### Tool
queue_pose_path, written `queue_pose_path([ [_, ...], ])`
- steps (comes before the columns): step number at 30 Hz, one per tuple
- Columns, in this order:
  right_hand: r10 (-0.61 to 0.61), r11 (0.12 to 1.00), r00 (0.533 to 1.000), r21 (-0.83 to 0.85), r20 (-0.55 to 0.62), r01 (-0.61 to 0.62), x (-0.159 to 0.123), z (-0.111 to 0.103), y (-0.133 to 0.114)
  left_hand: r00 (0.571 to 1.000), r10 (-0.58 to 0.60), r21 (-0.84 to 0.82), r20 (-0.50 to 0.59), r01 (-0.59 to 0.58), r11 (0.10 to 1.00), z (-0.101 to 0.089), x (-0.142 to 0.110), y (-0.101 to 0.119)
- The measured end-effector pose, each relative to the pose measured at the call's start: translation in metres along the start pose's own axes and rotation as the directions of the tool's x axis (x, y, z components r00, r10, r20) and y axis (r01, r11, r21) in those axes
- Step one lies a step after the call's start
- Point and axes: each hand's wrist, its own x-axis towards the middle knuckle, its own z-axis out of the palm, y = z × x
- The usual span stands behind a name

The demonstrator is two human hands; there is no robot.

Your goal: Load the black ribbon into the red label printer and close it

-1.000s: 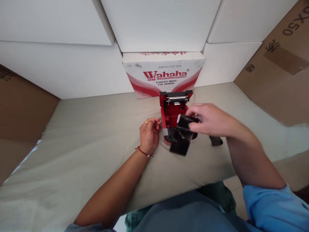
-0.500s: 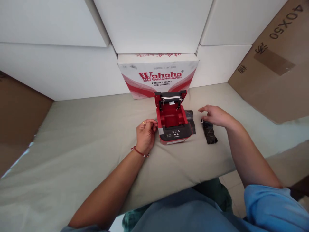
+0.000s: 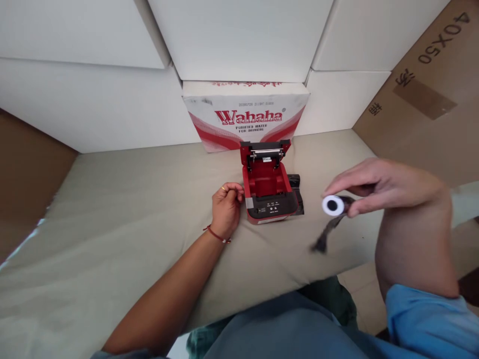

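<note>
A small red printer [image 3: 268, 192] stands open on the beige cloth, its lid [image 3: 265, 149] tipped up toward the back. My left hand [image 3: 225, 208] rests curled against the printer's left side, fingers closed with nothing visible in them. My right hand [image 3: 381, 185] is lifted to the right of the printer and pinches a small white paper roll [image 3: 333, 205], its round end facing me. A dark wrapper strip [image 3: 328, 230] hangs down from the roll. A black wrapper [image 3: 295, 195] lies flat against the printer's right side.
A white and red "Wahaha" carton [image 3: 245, 115] stands right behind the printer. White boxes [image 3: 239, 35] are stacked along the back. Brown cardboard boxes [image 3: 422, 89] lean at the right and left. The beige cloth [image 3: 130, 209] ends at an edge near my lap.
My right hand set the black wrapper down beside the printer, reached to the wrapped roll on the cloth, and has now lifted it toward me. The left hand has stayed put.
</note>
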Motion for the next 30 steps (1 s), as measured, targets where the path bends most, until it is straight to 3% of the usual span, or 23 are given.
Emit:
queue_pose_path([
  [3, -0.04, 0.999, 0.999, -0.036, 0.01, 0.041, 0.027, -0.009, -0.051, 1.0, -0.011, -0.014, -0.005, 0.011, 1.0, 0.0, 0.0, 0.0],
  [6, -0.096, 0.993, 0.995, -0.063, 0.029, 0.098, 0.06, -0.002, -0.1, 1.0, -0.011, -0.025, -0.011, 0.011, 1.0, 0.001, 0.001, 0.0],
  [10, -0.029, 0.985, 0.996, -0.168, 0.079, 0.042, 0.085, 0.015, -0.135, 1.0, -0.011, -0.034, -0.013, 0.011, 0.999, 0.002, 0.002, -0.001],
  [14, 0.022, 0.971, 0.994, -0.239, 0.102, 0.003, 0.095, 0.027, -0.143, 1.0, -0.01, -0.042, -0.013, 0.009, 0.999, 0.002, 0.002, -0.002],
  [21, -0.023, 0.968, 0.992, -0.245, 0.121, 0.052, 0.111, 0.036, -0.14, 1.0, -0.011, -0.036, 0.0, 0.011, 0.999, 0.0, 0.002, -0.004],
  [24, -0.083, 0.981, 0.99, -0.167, 0.112, 0.101, 0.108, 0.033, -0.131, 1.0, -0.008, -0.033, 0.004, 0.009, 0.999, 0.0, 0.002, -0.003],
  [27, -0.172, 0.985, 0.985, -0.01, 0.004, 0.172, 0.089, 0.032, -0.118, 1.0, 0.004, -0.024, -0.001, -0.004, 1.0, 0.001, 0.001, -0.004],
  [30, -0.345, 0.914, 0.93, 0.178, -0.128, 0.363, 0.057, 0.039, -0.104, 1.0, 0.022, 0.001, -0.014, -0.022, 1.0, 0.002, 0.002, -0.007],
])
